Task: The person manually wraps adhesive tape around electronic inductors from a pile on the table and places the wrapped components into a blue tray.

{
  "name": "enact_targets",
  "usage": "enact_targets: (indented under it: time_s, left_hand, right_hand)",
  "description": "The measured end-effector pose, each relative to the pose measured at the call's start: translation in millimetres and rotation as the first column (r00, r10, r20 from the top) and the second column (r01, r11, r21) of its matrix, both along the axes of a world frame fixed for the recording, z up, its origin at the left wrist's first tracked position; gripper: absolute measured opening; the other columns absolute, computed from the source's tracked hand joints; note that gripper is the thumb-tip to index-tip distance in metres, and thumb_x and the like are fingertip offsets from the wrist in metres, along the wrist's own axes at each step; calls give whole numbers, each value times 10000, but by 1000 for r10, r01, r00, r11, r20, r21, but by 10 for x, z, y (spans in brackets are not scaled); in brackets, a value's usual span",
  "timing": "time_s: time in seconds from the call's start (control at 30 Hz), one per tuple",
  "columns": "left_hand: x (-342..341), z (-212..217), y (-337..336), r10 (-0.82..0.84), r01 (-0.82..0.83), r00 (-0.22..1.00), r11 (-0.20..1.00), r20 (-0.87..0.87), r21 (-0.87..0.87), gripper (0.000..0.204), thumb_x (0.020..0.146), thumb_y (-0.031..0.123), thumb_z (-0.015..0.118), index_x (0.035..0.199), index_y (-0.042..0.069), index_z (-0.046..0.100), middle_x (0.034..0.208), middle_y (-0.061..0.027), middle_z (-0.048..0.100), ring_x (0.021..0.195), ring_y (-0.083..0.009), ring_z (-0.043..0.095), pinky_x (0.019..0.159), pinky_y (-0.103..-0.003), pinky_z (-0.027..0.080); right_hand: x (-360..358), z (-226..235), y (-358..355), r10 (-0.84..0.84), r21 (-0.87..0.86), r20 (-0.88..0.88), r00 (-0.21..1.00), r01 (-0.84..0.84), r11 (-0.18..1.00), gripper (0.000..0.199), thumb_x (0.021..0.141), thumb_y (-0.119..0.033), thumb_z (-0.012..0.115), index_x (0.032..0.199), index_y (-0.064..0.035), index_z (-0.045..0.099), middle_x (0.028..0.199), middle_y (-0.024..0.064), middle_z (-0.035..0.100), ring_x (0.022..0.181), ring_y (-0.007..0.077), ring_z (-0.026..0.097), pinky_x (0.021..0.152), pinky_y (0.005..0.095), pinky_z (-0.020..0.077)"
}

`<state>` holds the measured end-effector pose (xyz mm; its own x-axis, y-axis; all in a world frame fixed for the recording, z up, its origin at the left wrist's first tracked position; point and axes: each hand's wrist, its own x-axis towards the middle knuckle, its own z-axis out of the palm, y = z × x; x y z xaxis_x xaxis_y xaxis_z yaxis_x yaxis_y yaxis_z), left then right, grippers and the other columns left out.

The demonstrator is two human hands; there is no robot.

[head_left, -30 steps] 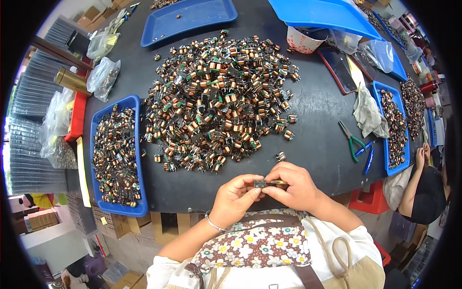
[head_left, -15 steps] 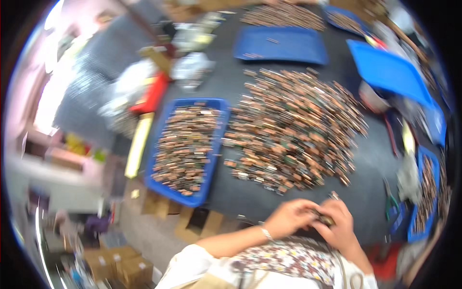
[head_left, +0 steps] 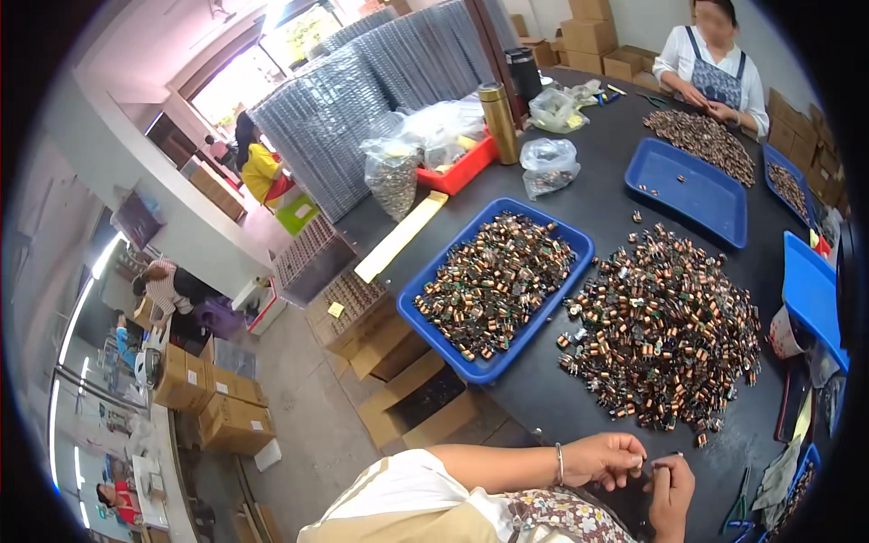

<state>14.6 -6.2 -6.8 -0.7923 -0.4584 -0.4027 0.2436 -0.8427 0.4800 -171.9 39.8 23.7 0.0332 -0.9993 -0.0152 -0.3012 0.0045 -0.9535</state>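
Left hand (head_left: 605,459) nearly pinched, contents too small to tell; right hand (head_left: 671,494) curled, grip hidden. Coil pile (head_left: 670,335) near.

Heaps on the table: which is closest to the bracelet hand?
The big front heap, just beyond the left hand; the other heap lies before the far co-worker.

Right of centre, the pile of components (head_left: 665,335) is showing copper, green and black. At centre, the tray (head_left: 433,340) is showing blue; at the bottom, the apron (head_left: 579,518) is bearing white and yellow flowers on brown.
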Motion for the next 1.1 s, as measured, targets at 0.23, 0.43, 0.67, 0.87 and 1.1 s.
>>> enact_targets:
  time_s: [0.23,0.43,0.67,0.87,1.1]
  left_hand:
    - [62,5,1,30,-32,999,998,23,61,320,915,155,541,1192,7,483,1003,-137,623,744,-163,628,607,-257,525]
    - [33,28,65,19,-20,1000,995,7,100,255,929,155,512,1139,11,531,960,-139,618,726,-180,630,607,-285,527]
    - [19,54,88,-4,0,998,998,56,67,250,922,163,528,1114,2,536,920,-126,628,697,-171,626,601,-282,521]
    - [1,53,96,-20,17,998,999,63,50,252,922,167,531,1111,1,536,895,-114,633,690,-162,625,603,-279,515]
    - [-19,59,110,-3,1,995,1000,103,26,242,917,169,547,1096,6,547,871,-114,642,675,-153,627,602,-276,521]
  right_hand:
    - [-63,77,21,108,-30,-246,963,-119,992,42,805,-17,565,840,-13,588,777,149,593,684,330,601,586,370,476]
    - [-81,64,112,92,-137,-284,954,-135,981,24,817,-35,569,812,-17,585,701,114,573,605,282,572,536,339,450]
    - [-75,52,108,92,-167,-254,963,-137,976,48,825,-73,593,816,-26,583,696,108,570,591,278,569,524,341,451]
    - [-103,27,104,112,-205,-276,955,-173,963,43,811,-63,602,804,-25,586,698,106,573,604,281,579,526,344,458]
    - [-164,60,85,146,-210,-344,927,-228,951,48,794,-87,616,790,-48,589,706,85,573,624,275,586,540,357,468]
